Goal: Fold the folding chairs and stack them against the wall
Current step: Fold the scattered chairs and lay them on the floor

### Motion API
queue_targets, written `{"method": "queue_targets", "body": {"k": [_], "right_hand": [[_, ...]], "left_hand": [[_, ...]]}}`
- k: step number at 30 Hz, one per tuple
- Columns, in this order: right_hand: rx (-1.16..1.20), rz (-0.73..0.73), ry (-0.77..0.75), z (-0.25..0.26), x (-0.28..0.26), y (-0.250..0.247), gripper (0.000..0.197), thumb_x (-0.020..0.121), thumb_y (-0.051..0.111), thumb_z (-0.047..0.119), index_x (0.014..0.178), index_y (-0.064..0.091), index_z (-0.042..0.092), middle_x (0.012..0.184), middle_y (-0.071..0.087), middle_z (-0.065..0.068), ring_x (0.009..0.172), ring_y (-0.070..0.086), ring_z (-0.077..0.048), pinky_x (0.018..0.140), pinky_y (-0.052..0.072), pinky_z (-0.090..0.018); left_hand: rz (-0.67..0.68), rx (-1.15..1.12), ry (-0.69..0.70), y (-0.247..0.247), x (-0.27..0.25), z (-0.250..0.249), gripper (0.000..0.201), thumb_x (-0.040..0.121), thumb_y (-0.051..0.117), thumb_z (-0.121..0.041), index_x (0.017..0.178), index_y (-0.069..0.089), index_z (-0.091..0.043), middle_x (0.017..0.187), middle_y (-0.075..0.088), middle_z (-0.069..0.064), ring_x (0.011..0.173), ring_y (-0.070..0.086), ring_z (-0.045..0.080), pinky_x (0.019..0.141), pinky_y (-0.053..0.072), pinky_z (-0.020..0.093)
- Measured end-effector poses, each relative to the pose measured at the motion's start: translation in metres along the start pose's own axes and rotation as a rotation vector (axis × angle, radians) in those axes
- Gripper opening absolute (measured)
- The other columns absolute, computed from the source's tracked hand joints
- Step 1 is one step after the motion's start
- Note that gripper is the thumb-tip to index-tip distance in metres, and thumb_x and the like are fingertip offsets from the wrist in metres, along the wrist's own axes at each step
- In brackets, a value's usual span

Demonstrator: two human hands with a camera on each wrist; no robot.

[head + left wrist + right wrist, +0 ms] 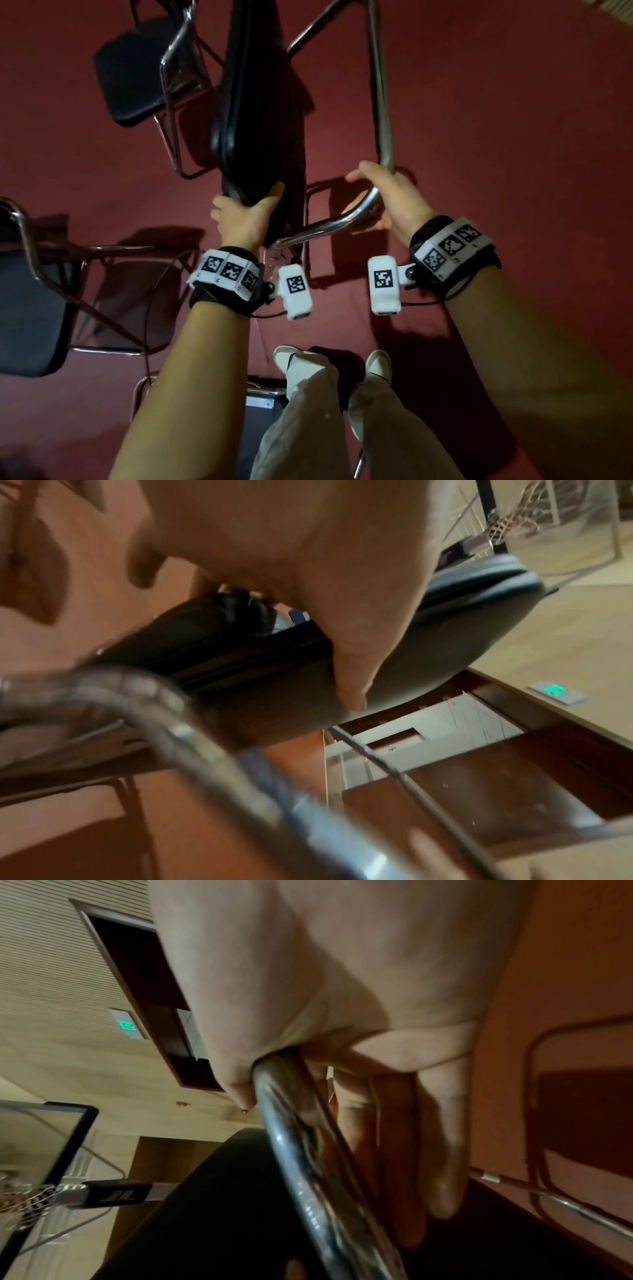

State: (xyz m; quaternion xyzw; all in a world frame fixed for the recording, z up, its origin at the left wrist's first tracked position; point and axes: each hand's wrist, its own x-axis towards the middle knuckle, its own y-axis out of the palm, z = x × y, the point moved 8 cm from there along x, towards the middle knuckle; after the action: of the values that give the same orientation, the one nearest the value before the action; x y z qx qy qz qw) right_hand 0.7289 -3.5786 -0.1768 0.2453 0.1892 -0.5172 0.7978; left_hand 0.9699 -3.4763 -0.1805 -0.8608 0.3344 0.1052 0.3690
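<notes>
I hold a folding chair off the red floor in front of me. Its black padded seat [253, 113] stands on edge, and my left hand [245, 214] grips the seat's near end, thumb on one face and fingers curled round the other. In the left wrist view the thumb [349, 653] presses the dark seat cushion [445, 631]. My right hand [383, 195] is wrapped round the bend of the chair's chrome tube frame [382, 102]. The right wrist view shows the fingers [441, 1150] curled round the shiny tube [298, 1150].
Another black chair [137, 68] stands open at the upper left, and a third [30, 301] at the left edge. A further chair part [257, 411] lies by my feet [298, 363]. The red carpet [513, 137] stretches to the right. A doorway [143, 988] shows in the wall.
</notes>
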Motion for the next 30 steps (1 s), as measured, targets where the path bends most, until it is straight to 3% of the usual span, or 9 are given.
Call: {"method": "queue_targets", "body": {"k": [4, 7, 9, 12, 16, 20, 26, 28, 30], "right_hand": [[-0.006, 0.089, -0.009, 0.016, -0.008, 0.020, 0.033, 0.095, 0.059, 0.031, 0.120, 0.064, 0.010, 0.098, 0.068, -0.025, 0.081, 0.065, -0.032, 0.056, 0.054, -0.026], [0.106, 0.074, -0.036, 0.015, -0.006, 0.019, 0.039, 0.088, 0.063, 0.026, 0.126, 0.061, 0.021, 0.110, 0.070, -0.004, 0.101, 0.069, -0.029, 0.082, 0.057, -0.040], [0.175, 0.076, -0.035, 0.012, -0.005, 0.019, 0.040, 0.096, 0.059, 0.023, 0.135, 0.054, 0.031, 0.115, 0.067, 0.007, 0.106, 0.069, -0.026, 0.091, 0.055, -0.043], [0.216, 0.092, -0.031, 0.009, -0.005, 0.025, 0.044, 0.099, 0.056, 0.027, 0.140, 0.048, 0.041, 0.136, 0.055, 0.006, 0.113, 0.066, -0.026, 0.098, 0.052, -0.050], [0.239, 0.095, -0.033, 0.013, -0.006, 0.033, 0.036, 0.094, 0.060, 0.033, 0.128, 0.055, 0.046, 0.134, 0.053, 0.009, 0.134, 0.047, -0.025, 0.109, 0.041, -0.055], [0.282, 0.097, -0.042, 0.020, -0.004, 0.041, 0.049, 0.098, 0.058, 0.028, 0.144, 0.043, 0.035, 0.116, 0.056, 0.017, 0.122, 0.060, -0.027, 0.097, 0.052, -0.053], [0.273, 0.097, -0.029, 0.021, -0.003, 0.047, 0.053, 0.098, 0.058, 0.030, 0.148, 0.039, 0.033, 0.112, 0.057, 0.018, 0.113, 0.065, -0.029, 0.094, 0.052, -0.057], [0.276, 0.086, -0.019, 0.020, -0.001, 0.050, 0.055, 0.096, 0.061, 0.032, 0.147, 0.040, 0.032, 0.111, 0.058, 0.017, 0.116, 0.064, -0.028, 0.094, 0.053, -0.056], [0.291, 0.056, -0.009, 0.019, 0.002, 0.051, 0.060, 0.089, 0.068, 0.037, 0.143, 0.043, 0.026, 0.115, 0.063, 0.008, 0.114, 0.065, -0.028, 0.094, 0.053, -0.056]], "left_hand": [[-0.025, 0.093, 0.070, 0.016, -0.012, -0.017, 0.106, 0.061, 0.080, -0.067, 0.136, 0.033, -0.009, 0.137, 0.035, 0.011, 0.131, 0.040, 0.033, 0.112, 0.036, 0.047], [-0.021, 0.098, 0.103, 0.021, -0.011, -0.023, 0.114, 0.059, 0.082, -0.067, 0.143, 0.031, -0.010, 0.137, 0.036, 0.010, 0.132, 0.041, 0.033, 0.112, 0.036, 0.046], [-0.005, 0.076, 0.126, 0.024, -0.009, -0.027, 0.118, 0.056, 0.085, -0.064, 0.146, 0.030, -0.011, 0.137, 0.036, 0.009, 0.132, 0.041, 0.031, 0.114, 0.036, 0.042], [0.029, 0.027, 0.147, 0.024, -0.004, -0.031, 0.126, 0.048, 0.087, -0.065, 0.148, 0.030, -0.016, 0.138, 0.036, 0.006, 0.132, 0.041, 0.027, 0.114, 0.037, 0.038], [0.072, 0.021, 0.163, 0.026, 0.000, -0.034, 0.141, 0.026, 0.083, -0.081, 0.146, 0.037, -0.020, 0.139, 0.042, 0.002, 0.130, 0.047, 0.023, 0.110, 0.044, 0.041], [0.099, 0.024, 0.169, 0.030, 0.001, -0.033, 0.141, 0.025, 0.083, -0.082, 0.144, 0.039, -0.022, 0.138, 0.043, 0.000, 0.129, 0.049, 0.021, 0.107, 0.047, 0.040], [0.147, -0.052, 0.132, 0.029, 0.013, -0.025, 0.144, 0.022, 0.088, -0.080, 0.146, 0.039, -0.025, 0.143, 0.049, 0.001, 0.130, 0.053, 0.019, 0.105, 0.049, 0.040], [0.201, -0.106, 0.122, 0.026, 0.013, -0.026, 0.133, 0.030, 0.092, -0.073, 0.143, 0.041, -0.024, 0.140, 0.055, 0.001, 0.125, 0.058, 0.019, 0.102, 0.051, 0.040], [0.331, -0.193, 0.123, 0.025, 0.004, -0.033, 0.102, 0.052, 0.095, -0.054, 0.136, 0.049, -0.018, 0.127, 0.067, 0.001, 0.113, 0.067, 0.018, 0.092, 0.057, 0.036]]}}
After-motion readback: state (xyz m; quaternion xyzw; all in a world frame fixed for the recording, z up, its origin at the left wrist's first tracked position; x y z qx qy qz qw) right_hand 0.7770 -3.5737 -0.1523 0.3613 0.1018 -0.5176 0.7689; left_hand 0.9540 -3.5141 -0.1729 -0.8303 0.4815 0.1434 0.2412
